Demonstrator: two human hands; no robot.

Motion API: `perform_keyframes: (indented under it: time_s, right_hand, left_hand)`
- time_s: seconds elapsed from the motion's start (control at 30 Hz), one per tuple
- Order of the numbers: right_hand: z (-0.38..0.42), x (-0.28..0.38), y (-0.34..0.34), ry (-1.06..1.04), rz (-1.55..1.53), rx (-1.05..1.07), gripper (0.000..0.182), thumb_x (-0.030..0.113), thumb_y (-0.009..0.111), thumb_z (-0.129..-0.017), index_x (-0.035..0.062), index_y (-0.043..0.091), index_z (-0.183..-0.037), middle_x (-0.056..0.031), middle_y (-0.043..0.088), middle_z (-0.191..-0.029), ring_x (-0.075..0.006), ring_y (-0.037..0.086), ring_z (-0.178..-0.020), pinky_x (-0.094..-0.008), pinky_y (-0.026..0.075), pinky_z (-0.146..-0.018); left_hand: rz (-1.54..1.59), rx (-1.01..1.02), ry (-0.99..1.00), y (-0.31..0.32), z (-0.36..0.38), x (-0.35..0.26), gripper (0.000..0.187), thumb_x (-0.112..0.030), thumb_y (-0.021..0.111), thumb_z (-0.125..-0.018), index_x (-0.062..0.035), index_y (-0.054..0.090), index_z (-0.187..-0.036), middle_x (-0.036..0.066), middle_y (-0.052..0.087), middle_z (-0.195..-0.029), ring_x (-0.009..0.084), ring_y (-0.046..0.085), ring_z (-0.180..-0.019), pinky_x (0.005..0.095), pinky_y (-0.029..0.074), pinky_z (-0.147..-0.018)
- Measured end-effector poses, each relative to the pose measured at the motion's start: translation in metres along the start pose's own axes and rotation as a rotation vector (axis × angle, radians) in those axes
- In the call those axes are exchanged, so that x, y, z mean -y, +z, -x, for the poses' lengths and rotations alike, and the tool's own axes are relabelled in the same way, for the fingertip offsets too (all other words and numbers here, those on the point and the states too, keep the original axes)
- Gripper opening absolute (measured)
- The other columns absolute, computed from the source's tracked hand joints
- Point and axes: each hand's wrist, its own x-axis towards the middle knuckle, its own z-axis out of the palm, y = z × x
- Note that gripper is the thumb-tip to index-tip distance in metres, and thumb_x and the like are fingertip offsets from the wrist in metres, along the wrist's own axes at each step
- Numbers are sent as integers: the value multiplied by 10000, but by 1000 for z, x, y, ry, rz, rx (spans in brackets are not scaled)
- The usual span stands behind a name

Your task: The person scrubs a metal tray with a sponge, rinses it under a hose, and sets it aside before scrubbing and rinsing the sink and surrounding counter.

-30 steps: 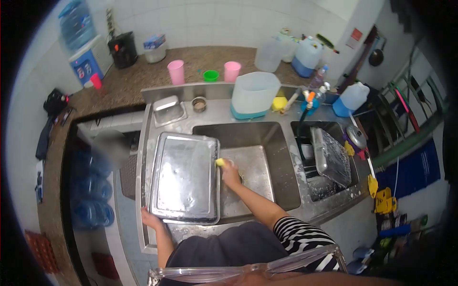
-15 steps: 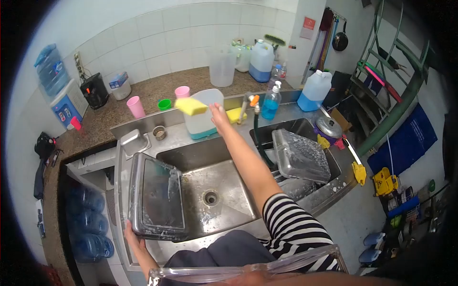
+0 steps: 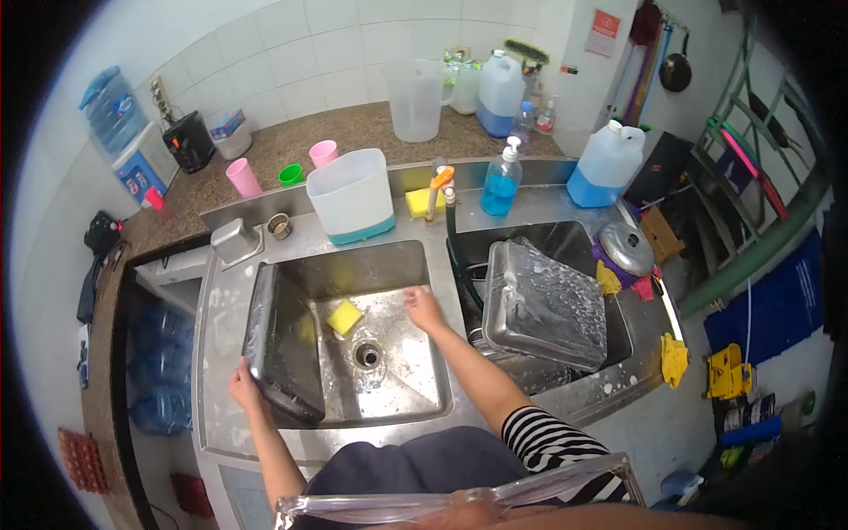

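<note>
Two hands stand apart: the left hand clamps a dark metal pan tilted at the left side of the left basin, its fingertips hard to make out; the right hand hangs loosely above that basin, which contains a yellow sponge. A soapy pan partly hides the right basin. Blue liquid fills much of a pump bottle.
</note>
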Motion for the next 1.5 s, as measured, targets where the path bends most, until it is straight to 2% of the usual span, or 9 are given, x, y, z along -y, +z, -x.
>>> perform_keyframes:
  time_s: [0.07,0.3,0.6,0.8,0.97,1.07,1.2,1.23,1.5]
  right_hand:
    - [-3,-3,34,56,21,402,287,132,601,-708,73,586,-989,-150,590,-953,-311,582,-804,-372,464,-752]
    - [5,-30,148,48,452,1039,548,116,560,-695,70,430,-1226,-263,496,-1134,-356,459,-1101,-381,392,-921]
    - [-34,-75,271,298,520,661,821,383,703,-651,111,308,-1318,-136,415,-1233,-323,373,-1152,-417,293,-994]
    - [-34,-99,294,-6,645,762,582,218,621,-745,131,377,-1266,-155,446,-1206,-323,462,-1071,-396,388,-914]
    - [-34,-99,268,142,455,760,152,37,509,-718,30,625,-816,-248,562,-989,-312,566,-888,-375,448,-784]
    - [-36,-75,236,-79,247,608,135,7,493,-698,18,626,-716,-251,566,-952,-332,568,-852,-376,458,-724]
    - [-31,-54,213,-240,409,871,287,96,612,-693,78,621,-978,-220,484,-1159,-367,486,-1010,-399,411,-867]
    - [-33,-51,215,-161,546,1026,568,150,669,-673,147,486,-1211,-207,345,-1313,-379,402,-1133,-405,350,-963]
    - [-14,-77,241,85,602,957,803,143,671,-676,197,249,-1357,-113,151,-1438,-375,315,-1233,-393,334,-996]
  left_hand:
    - [-19,-15,2,7,13,-3,391,-265,602,-834,-120,407,-527,-74,355,-516,47,270,-473,248,192,-433]
    - [29,-11,-80,20,46,9,407,-222,577,-852,-136,352,-525,-85,324,-520,36,246,-490,241,174,-445]
    - [12,44,-194,24,51,32,387,-160,550,-863,-113,364,-527,-86,329,-534,25,252,-516,221,177,-463]
    - [58,14,-305,23,48,38,360,-123,547,-857,-105,385,-536,-81,354,-541,22,272,-520,221,195,-466]
    - [20,112,-326,15,45,40,341,-133,564,-850,-104,408,-548,-84,376,-554,21,281,-521,217,208,-466]
    - [22,150,-407,19,48,33,323,-148,569,-852,-105,432,-563,-88,369,-560,21,290,-533,214,218,-473]
    - [-64,216,-409,5,56,37,311,-173,547,-866,-79,447,-586,-85,364,-565,25,301,-533,212,230,-476]
    - [-136,239,-406,1,58,37,294,-175,546,-865,-69,463,-604,-85,364,-571,27,303,-537,214,234,-477]
    - [-254,313,-375,-36,74,76,122,-66,526,-856,16,546,-943,13,603,-755,47,511,-672,198,402,-614]
